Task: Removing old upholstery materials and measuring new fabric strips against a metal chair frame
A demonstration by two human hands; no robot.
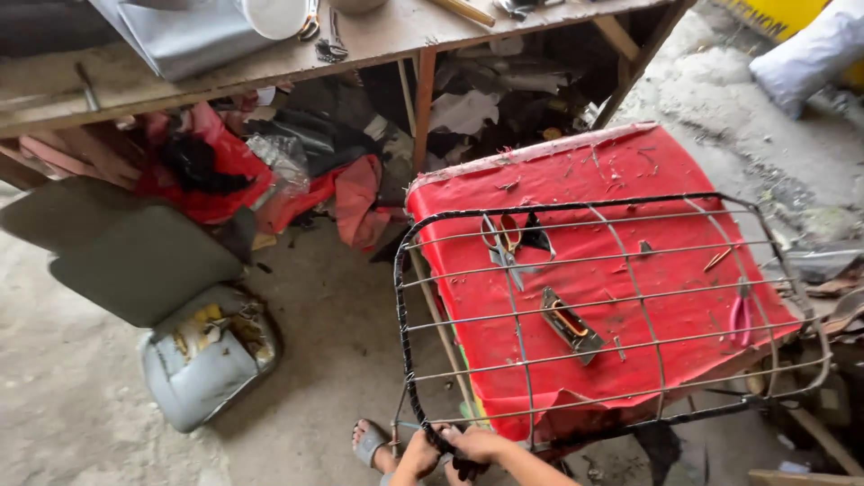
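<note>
I see my left hand [419,456] and right hand [477,444] gripping the wire frame's [401,297] near corner; scissors [506,243] lie on the red-covered table [576,175].

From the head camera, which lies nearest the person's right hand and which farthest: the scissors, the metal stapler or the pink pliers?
From the right hand on the wire frame's near edge:
1. Metal stapler, mid red cushion.
2. Scissors, upper left.
3. Pink pliers, far right edge.

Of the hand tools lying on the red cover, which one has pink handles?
The pliers near the cover's right edge. The scissors at upper left are grey metal, and the flat tool in the middle is metal with an orange inset.
</note>
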